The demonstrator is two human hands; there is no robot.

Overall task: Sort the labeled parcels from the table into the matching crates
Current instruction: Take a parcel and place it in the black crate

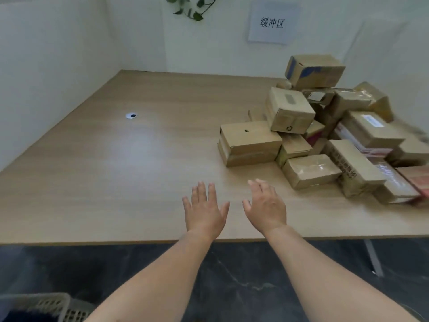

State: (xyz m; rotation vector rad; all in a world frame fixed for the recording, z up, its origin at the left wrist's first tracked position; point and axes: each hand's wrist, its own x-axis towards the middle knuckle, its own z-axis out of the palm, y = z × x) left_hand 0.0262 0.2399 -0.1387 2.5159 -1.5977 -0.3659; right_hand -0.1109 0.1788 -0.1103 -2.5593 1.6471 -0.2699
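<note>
we hold our left hand [204, 210] and right hand [265, 206] flat, empty, fingers spread above the table [116, 170], likely reaching for the parcels [308, 140] piled right, crate [53, 305] by our feet.

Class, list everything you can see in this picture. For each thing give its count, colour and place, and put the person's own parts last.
table: one, light wood, fills the middle of the view
parcels: a heap of over a dozen, exact count unclear, brown cardboard, on the table's right side
sticker: one, white with a dark spot, on the table's left
sign: one, white with black characters, on the back wall
plant: one sprig, green, top of the wall
crate: one, pale and perforated, on the floor at lower left
floor: dark, below the table
left-hand grip: one, bare, fingers straight, over the table's near edge
right-hand grip: one, bare, fingers straight, beside it, nearer the parcels
</note>
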